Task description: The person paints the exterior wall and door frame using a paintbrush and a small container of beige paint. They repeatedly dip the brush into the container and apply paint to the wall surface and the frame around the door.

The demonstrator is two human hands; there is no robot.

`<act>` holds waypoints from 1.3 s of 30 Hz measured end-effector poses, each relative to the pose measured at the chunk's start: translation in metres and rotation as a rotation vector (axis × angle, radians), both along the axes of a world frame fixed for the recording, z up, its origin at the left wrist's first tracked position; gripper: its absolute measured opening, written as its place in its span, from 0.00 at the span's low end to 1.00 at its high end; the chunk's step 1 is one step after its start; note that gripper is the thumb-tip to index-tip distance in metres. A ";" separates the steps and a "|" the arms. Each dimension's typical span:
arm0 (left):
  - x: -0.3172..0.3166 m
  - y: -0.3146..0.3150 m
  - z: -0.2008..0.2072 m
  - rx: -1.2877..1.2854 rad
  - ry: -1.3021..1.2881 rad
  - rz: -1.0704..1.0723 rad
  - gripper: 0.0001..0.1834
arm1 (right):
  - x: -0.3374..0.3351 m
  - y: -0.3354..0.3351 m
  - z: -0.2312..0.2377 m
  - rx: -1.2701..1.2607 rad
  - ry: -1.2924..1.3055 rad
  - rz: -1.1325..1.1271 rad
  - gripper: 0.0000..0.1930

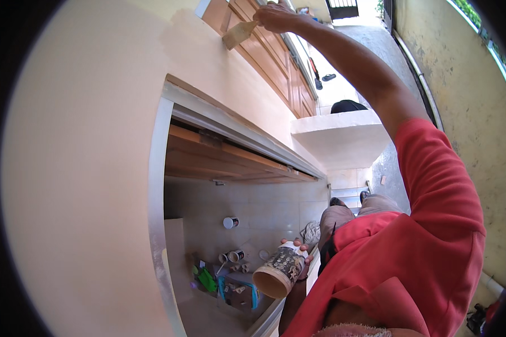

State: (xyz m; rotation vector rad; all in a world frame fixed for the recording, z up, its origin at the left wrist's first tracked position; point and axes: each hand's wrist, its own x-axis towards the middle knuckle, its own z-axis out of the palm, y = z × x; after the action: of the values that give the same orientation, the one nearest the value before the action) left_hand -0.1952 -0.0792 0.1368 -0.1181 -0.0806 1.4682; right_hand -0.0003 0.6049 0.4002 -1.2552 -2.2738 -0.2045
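Note:
My right hand (275, 17) is stretched far up and closed around a broad paintbrush (239, 35). The brush's pale, flat end lies against or just off the peach wall (84, 157), near the corner of a brown panelled door (264, 42); I cannot tell if it touches. A darker patch of wall shows to the left of the brush. Low in front of me, my left hand (305, 255) grips a paint-stained cylindrical can (281, 268) from behind, its fingertips over the base. The can is tilted, with its open mouth facing down-left. Its inside is mostly beige.
Below the wall is an opening with a grey frame (157, 146) and a brown door leaf (230, 154). On the tiled floor are a small pot (230, 223), several cups and a green item (207, 279). A white ledge (343, 132) juts out, and ladder steps (346, 196) are under my feet.

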 end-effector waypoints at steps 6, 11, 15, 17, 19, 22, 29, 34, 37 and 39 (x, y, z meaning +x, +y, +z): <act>-0.001 0.000 0.003 -0.022 -0.010 0.008 0.24 | 0.004 -0.035 -0.086 -0.199 -0.234 -0.033 0.11; 0.000 0.004 0.012 -0.032 0.056 0.002 0.23 | -0.035 -0.026 -0.159 -0.246 -0.303 -0.094 0.08; 0.000 0.005 0.009 -0.012 0.036 -0.020 0.24 | -0.052 -0.017 -0.147 -0.280 -0.250 -0.082 0.07; -0.003 0.007 0.002 -0.004 0.022 -0.044 0.24 | -0.049 0.007 -0.136 -0.219 -0.201 -0.065 0.06; -0.002 0.003 0.001 -0.017 0.031 -0.033 0.24 | -0.052 -0.001 -0.104 -0.248 -0.184 0.007 0.06; 0.003 0.005 0.006 -0.006 0.020 -0.037 0.24 | -0.044 -0.011 -0.046 -0.171 -0.164 0.055 0.07; 0.004 0.004 0.009 -0.018 -0.023 -0.009 0.22 | -0.040 -0.013 0.077 0.028 -0.223 0.060 0.11; 0.004 0.022 0.005 0.003 -0.051 -0.058 0.22 | -0.004 0.073 0.136 0.264 -0.137 0.191 0.06; 0.003 0.006 0.006 -0.005 -0.050 -0.004 0.22 | -0.027 0.042 0.158 0.264 -0.058 0.156 0.07; 0.003 -0.002 0.004 0.001 -0.039 0.017 0.22 | -0.023 -0.018 0.181 0.199 0.084 0.146 0.07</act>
State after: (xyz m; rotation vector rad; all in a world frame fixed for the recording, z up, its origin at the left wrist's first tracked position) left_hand -0.1925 -0.0814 0.1411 -0.1458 -0.1143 1.4834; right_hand -0.0232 0.5872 0.5810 -0.9754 -2.2017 -0.3104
